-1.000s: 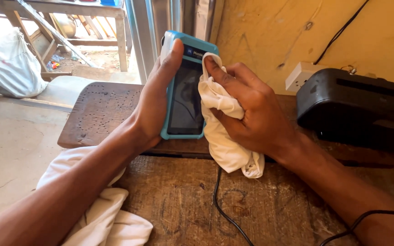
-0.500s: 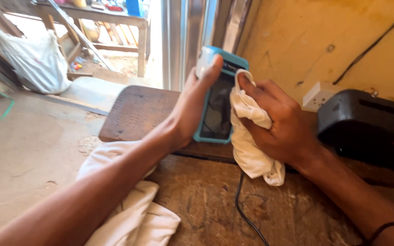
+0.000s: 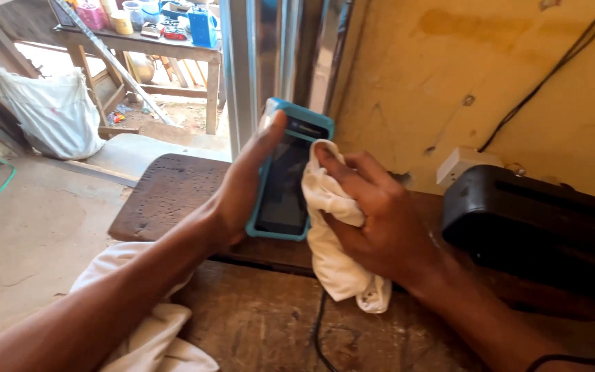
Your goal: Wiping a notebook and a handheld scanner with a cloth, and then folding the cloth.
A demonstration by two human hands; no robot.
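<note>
Here, left hand (image 3: pixel 242 196) fingers gripping blue-cased device (image 3: pixel 285 182), right hand (image 3: pixel 380 220) pressing white cloth (image 3: pixel 332 241)

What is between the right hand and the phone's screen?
A white cloth, bunched under the right hand and pressed against the phone, as the head view shows.

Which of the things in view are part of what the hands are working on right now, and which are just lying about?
In use:
handheld device in a blue case, held by the left hand
white cloth, pressed to it by the right hand

Lying about:
black box
black cable
white sack
far table
</note>
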